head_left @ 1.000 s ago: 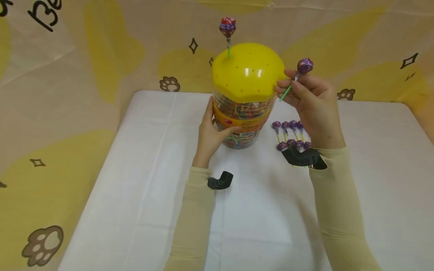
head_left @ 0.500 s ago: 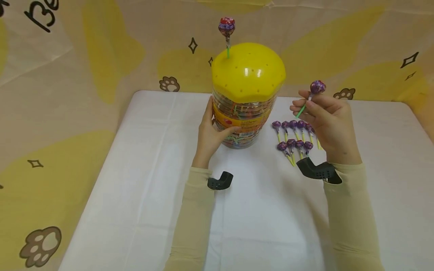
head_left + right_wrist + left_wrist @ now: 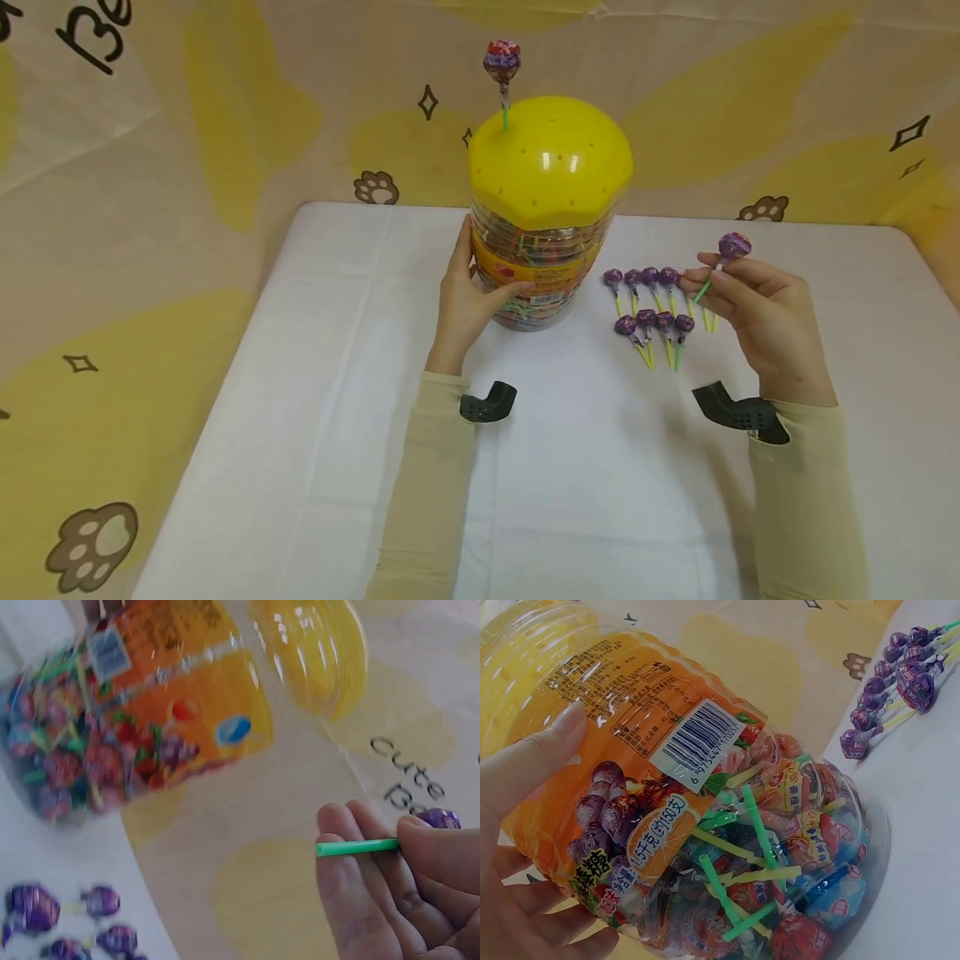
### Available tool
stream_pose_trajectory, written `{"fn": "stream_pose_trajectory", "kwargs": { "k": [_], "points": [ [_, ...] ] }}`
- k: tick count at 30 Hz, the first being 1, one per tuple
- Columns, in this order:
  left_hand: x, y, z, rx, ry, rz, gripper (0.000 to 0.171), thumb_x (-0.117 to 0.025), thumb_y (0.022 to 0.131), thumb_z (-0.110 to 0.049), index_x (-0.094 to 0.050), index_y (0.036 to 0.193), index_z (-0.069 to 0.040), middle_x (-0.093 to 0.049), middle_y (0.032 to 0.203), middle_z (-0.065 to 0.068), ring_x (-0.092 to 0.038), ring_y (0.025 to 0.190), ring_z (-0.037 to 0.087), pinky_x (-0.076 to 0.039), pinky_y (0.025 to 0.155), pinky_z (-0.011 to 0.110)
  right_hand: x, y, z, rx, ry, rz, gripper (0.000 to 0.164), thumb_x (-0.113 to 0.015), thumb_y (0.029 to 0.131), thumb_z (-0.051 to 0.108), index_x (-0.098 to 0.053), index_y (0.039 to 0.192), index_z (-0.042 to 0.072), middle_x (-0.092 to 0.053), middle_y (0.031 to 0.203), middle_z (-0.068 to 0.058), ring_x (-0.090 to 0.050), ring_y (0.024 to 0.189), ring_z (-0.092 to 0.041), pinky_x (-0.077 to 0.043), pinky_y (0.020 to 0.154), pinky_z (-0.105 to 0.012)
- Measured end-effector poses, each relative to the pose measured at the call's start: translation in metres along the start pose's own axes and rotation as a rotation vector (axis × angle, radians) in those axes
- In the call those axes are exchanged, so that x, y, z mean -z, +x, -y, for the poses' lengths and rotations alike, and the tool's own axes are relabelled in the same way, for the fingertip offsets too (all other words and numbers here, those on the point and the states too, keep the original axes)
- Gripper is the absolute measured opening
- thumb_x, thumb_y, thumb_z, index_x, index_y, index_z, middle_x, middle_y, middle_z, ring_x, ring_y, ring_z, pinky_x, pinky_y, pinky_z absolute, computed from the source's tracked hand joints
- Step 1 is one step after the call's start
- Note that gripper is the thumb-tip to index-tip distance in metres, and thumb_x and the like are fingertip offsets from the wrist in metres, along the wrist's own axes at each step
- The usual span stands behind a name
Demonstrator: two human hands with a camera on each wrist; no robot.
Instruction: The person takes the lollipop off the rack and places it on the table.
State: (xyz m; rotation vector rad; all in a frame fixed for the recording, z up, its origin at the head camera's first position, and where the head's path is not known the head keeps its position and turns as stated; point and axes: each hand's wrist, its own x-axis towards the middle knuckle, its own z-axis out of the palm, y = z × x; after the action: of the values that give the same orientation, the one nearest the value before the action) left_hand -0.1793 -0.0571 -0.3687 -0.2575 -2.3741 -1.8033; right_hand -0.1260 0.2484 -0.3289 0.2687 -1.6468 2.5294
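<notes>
My left hand [image 3: 459,312] holds a clear plastic jar [image 3: 551,271] of lollipops by its side, thumb in front over the orange label [image 3: 641,724]. On top sits a domed yellow lid [image 3: 555,167] dotted with small holes. One lollipop [image 3: 502,63] in a red and purple wrapper stands upright in the lid at its left. To the right of the jar, my right hand [image 3: 776,321] pinches a purple-wrapped lollipop [image 3: 734,246] by its green stick [image 3: 358,847], between thumb and fingers. Below it lie purple lollipops [image 3: 647,320] in two rows, partly hidden by the fingertips.
A white cloth [image 3: 360,400] covers the table. Behind it hangs a beige and yellow backdrop [image 3: 720,92] with paw prints. The jar stands near the table's far edge.
My right hand has moved right and down, away from the lid, with the lollipop still pinched. More of the lollipops on the table are uncovered. My left hand and the jar stay put.
</notes>
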Motion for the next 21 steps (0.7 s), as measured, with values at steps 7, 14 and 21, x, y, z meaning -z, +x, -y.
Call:
{"fn": "stream_pose_trajectory", "kwargs": {
  "k": [7, 14, 21],
  "points": [
    [0.0, 0.0, 0.0, -0.013, -0.008, -0.001, 0.104, -0.082, 0.075, -0.02, -0.013, 0.152, -0.011, -0.024, 0.154, 0.008, -0.026, 0.139, 0.019, -0.028, 0.112, 0.039, 0.034, -0.015, -0.003, -0.06, -0.173, -0.083, 0.009, -0.057, 0.087, -0.012, -0.065, 0.088, -0.011, -0.071, 0.089, -0.014, -0.07, 0.079, -0.021, -0.056, 0.073, -0.028],
    [0.002, 0.0, 0.001, -0.016, -0.003, -0.011, 0.103, -0.081, 0.076, -0.02, -0.012, 0.152, -0.01, -0.022, 0.154, 0.008, -0.026, 0.139, 0.021, -0.029, 0.111, 0.04, 0.062, -0.015, -0.013, -0.198, -0.347, -0.15, 0.017, -0.062, 0.086, -0.008, -0.074, 0.084, 0.004, -0.072, 0.08, -0.002, -0.069, 0.072, -0.011, -0.055, 0.067, -0.019],
    [0.0, -0.001, 0.001, -0.012, -0.009, 0.004, 0.103, -0.081, 0.076, -0.021, -0.012, 0.152, -0.011, -0.022, 0.154, 0.007, -0.026, 0.139, 0.02, -0.028, 0.111, 0.04, 0.087, -0.018, -0.022, -0.439, -0.63, -0.145, 0.028, -0.067, 0.087, 0.004, -0.073, 0.073, 0.027, -0.068, 0.074, 0.012, -0.066, 0.067, -0.002, -0.055, 0.061, -0.016]
  ]
}}
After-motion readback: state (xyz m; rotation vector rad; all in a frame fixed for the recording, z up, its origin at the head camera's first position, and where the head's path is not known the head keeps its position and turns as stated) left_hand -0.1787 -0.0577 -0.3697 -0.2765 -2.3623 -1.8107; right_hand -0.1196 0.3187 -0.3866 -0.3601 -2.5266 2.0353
